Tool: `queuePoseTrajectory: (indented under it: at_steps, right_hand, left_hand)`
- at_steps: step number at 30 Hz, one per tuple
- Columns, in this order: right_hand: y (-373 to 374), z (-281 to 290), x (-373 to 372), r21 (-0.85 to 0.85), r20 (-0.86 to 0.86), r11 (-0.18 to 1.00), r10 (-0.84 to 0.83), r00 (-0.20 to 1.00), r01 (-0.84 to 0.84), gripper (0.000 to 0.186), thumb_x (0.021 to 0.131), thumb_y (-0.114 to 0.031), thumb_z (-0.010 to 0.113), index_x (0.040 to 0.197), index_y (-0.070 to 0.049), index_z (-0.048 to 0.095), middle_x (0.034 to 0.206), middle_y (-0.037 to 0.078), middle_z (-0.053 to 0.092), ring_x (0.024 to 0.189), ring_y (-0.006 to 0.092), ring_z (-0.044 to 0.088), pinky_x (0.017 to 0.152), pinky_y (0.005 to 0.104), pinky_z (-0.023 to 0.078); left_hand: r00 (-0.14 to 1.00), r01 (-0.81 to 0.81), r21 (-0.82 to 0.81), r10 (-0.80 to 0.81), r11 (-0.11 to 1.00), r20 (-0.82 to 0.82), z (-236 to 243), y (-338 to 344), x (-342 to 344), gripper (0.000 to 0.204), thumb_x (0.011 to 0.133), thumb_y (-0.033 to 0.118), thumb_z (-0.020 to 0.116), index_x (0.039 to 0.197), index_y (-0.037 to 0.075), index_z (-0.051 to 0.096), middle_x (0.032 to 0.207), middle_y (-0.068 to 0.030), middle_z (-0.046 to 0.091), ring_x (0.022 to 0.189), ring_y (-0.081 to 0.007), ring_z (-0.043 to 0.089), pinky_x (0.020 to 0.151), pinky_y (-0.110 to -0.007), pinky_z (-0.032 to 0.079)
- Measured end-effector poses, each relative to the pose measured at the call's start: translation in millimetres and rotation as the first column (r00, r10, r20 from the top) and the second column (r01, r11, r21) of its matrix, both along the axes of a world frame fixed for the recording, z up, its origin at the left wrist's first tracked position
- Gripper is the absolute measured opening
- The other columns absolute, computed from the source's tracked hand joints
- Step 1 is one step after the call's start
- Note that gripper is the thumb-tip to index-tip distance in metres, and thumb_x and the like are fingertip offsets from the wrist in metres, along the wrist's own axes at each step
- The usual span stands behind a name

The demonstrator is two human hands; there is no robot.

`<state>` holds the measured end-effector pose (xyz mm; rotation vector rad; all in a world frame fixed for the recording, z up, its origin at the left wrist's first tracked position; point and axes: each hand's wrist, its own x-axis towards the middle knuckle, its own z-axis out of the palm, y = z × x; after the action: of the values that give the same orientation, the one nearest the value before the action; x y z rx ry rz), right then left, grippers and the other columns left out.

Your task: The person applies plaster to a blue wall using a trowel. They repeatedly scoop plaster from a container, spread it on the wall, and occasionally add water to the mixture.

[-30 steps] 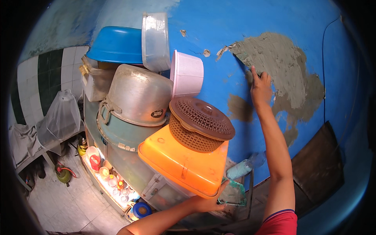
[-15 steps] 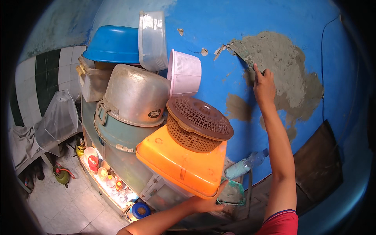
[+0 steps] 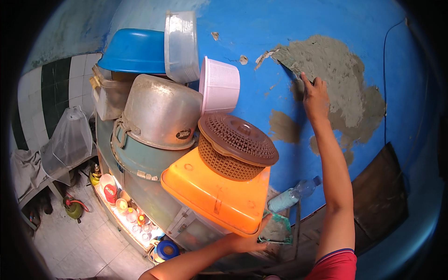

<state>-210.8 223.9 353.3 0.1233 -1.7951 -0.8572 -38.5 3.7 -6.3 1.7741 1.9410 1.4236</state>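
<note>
My right hand (image 3: 316, 100) is raised against the blue wall, closed round a flat spreading tool smeared with grey, its index finger stretched along it. The tool's thin blade (image 3: 288, 61) presses at the upper left edge of a rough grey patch of wet-looking mortar (image 3: 347, 88). Low down, my left hand (image 3: 247, 241) grips a green-rimmed shallow container (image 3: 278, 229) with grey mix smeared inside. Part of that hand is hidden behind an orange plastic lid (image 3: 219, 196).
A brown woven basket (image 3: 233, 161) rests on the orange lid. Left of it are a dented metal pot (image 3: 161, 112), a pink basket (image 3: 220, 87), a clear tub (image 3: 181, 46) and a blue basin (image 3: 133, 52). A plastic bottle (image 3: 294, 194) leans near the wall's foot.
My right hand has edged up very slightly, its tool still on the patch's edge. The left hand keeps its hold on the container.
</note>
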Motion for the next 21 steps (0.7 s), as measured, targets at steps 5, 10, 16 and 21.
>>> queuePoseTrajectory:
  at_steps: [5,10,16,21]
  right_hand:
    - [-2.5,16.1,5.8,0.042,0.002,0.997,0.067,0.998,-0.067,0.052,0.096,-0.007,0.063,0.142,-0.029,0.066,0.104,0.008,0.056,0.097,0.0302,0.058,0.077,0.0422,0.056]
    - [15.5,21.3,12.2,-0.001,-0.005,0.999,-0.045,0.999,0.045,0.046,0.100,-0.012,0.064,0.142,-0.030,0.067,0.101,0.008,0.056,0.096,0.0300,0.058,0.077,0.0445,0.055]
    - [34.5,19.4,80.1,-0.102,0.031,0.986,-0.127,0.991,0.129,0.048,0.099,-0.012,0.065,0.143,-0.030,0.065,0.102,0.008,0.056,0.099,0.0290,0.059,0.077,0.0443,0.058]
    - [5.9,18.2,59.4,-0.050,0.022,0.998,0.044,0.999,-0.043,0.042,0.099,-0.015,0.066,0.139,-0.029,0.069,0.098,0.008,0.057,0.096,0.0288,0.059,0.075,0.0434,0.057]
  left_hand:
    - [0.999,0.013,0.049,-0.014,0.999,0.031,-5.4,6.0,3.0,0.101,0.092,0.046,0.069,0.167,0.002,0.018,0.163,-0.0347,0.029,0.153,-0.0475,0.030,0.125,-0.050,0.025]
    - [1.000,0.006,0.043,-0.007,0.999,0.007,-0.4,2.4,0.8,0.101,0.093,0.048,0.069,0.167,0.002,0.018,0.163,-0.0344,0.030,0.153,-0.0473,0.031,0.125,-0.050,0.026]
    - [0.999,-0.038,0.072,0.040,0.997,-0.016,-4.0,1.6,2.2,0.101,0.093,0.049,0.072,0.166,0.001,0.021,0.157,-0.0340,0.041,0.149,-0.0458,0.037,0.123,-0.049,0.029]
    - [0.999,-0.033,0.035,0.033,0.999,0.001,1.8,2.1,0.6,0.100,0.092,0.047,0.074,0.165,0.002,0.022,0.158,-0.0332,0.040,0.149,-0.0453,0.038,0.123,-0.048,0.029]
